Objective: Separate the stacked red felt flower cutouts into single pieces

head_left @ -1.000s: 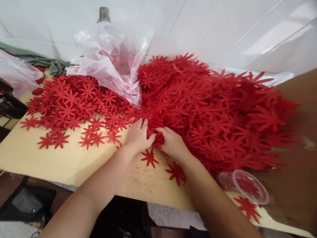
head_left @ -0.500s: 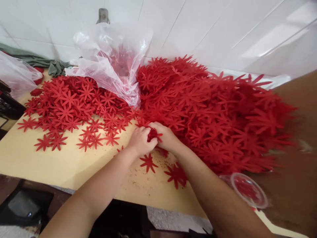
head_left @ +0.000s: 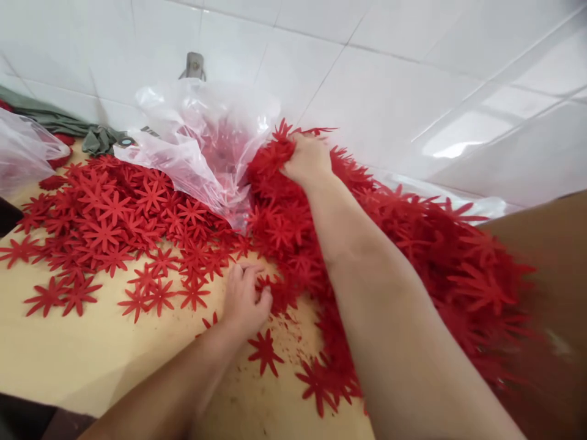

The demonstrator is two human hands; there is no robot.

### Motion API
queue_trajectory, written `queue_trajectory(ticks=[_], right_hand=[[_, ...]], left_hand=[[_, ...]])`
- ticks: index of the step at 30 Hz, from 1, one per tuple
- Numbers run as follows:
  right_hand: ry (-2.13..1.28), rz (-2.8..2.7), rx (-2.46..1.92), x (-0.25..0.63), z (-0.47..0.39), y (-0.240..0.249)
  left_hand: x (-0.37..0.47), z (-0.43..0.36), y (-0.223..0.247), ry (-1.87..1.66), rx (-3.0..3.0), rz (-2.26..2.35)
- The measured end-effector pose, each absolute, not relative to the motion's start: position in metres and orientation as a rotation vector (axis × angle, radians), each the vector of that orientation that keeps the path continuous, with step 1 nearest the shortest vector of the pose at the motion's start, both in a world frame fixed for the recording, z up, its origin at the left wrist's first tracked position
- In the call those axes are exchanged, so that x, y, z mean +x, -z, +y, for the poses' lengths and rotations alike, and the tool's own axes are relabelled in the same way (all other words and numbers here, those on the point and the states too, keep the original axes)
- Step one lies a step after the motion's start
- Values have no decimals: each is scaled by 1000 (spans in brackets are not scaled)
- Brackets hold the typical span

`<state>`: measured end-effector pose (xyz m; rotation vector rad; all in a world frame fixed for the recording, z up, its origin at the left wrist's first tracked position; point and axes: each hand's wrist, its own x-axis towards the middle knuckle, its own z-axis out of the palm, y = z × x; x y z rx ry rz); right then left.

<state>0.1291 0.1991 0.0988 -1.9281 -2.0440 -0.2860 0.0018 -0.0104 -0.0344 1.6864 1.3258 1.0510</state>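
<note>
Two hands apart among red flowers [head_left: 426,250]

The red flowers lie mostly in a big heap [head_left: 431,244] to the right of the plastic bag [head_left: 206,146], touching it, with a smaller heap [head_left: 110,214] to the bag's left, partly under its edge. A loose flower [head_left: 266,353] lies in front of the bag. The right hand [head_left: 302,159] is just right of the bag, on top of the big heap, its fingers among the petals; I cannot tell whether it has closed on any. The left hand [head_left: 247,299] is in front of the bag, fingers curled and red petals beside the thumb; whether it grips them cannot be told either. The tabletop [head_left: 87,360] runs beneath and in front of the bag; the tiled wall [head_left: 394,91] rises behind it, and a green cloth [head_left: 98,139] lies to its left.

A hard pull at the top could drag tangled neighbours along and start a slide forward, since the petals seem to interlock. The right forearm, low over the big heap, might also sweep flowers off the front edge.

Half a second ago both hands met in front of the bag around a small bunch; now the right one has gone up beside the bag while the left stays low. More wall shows behind the bag.
</note>
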Motion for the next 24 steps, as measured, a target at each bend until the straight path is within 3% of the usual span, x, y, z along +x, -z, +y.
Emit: queue_trajectory(ticks=[4, 8, 16, 20, 24], right_hand=[[28, -1978, -2305, 118, 244, -59], [-237, -2098, -2400, 118, 249, -28], [-303, -2384, -2279, 140, 216, -106], [-105, -2376, -2232, 139, 172, -139], [286, -2195, -2072, 114, 107, -126]], left_hand=[[3, -12, 34, -1002, 1710, 1301], [5, -11, 36, -980, 1739, 1286], [4, -10, 38, -1018, 1736, 1307], [5, -9, 41, -1076, 1779, 1317], [6, -9, 44, -1110, 1801, 1308]])
